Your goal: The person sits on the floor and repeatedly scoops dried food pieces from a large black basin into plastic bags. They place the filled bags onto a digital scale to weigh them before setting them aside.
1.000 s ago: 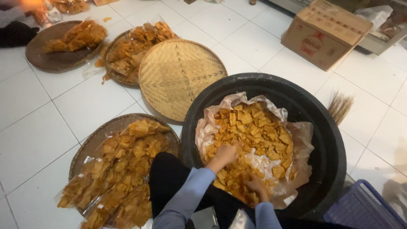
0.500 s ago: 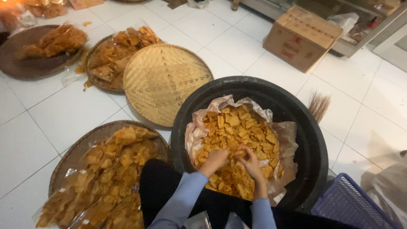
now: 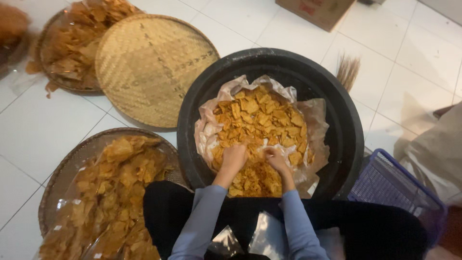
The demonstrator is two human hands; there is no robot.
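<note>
The fried crackers [image 3: 260, 120] lie heaped on a crinkled sheet of brownish paper [image 3: 317, 115] inside the big black tub [image 3: 346, 110], which stands on the white tiled floor. They look thin, dry and light, each piece stiff but brittle, likely to snap if squeezed and perhaps a little oily to the touch. They are best gathered loosely in cupped fingers from the top of the heap, not pinched at an edge.

Both hands are down in the near side of the tub. The left hand [image 3: 234, 157] rests knuckles up on the pile, fingers curled into the crackers; whether it grips any I cannot tell. The right hand [image 3: 275, 158] sits just beside it, fingers bent and partly buried, its hold also unclear. Both forearms, in pale blue sleeves, reach forward over dark-clothed knees.

Left of the tub lie an empty woven tray [image 3: 154, 67] and a flat basket of larger crackers [image 3: 110, 192]. Right of the tub stands a purple crate [image 3: 390, 183].
</note>
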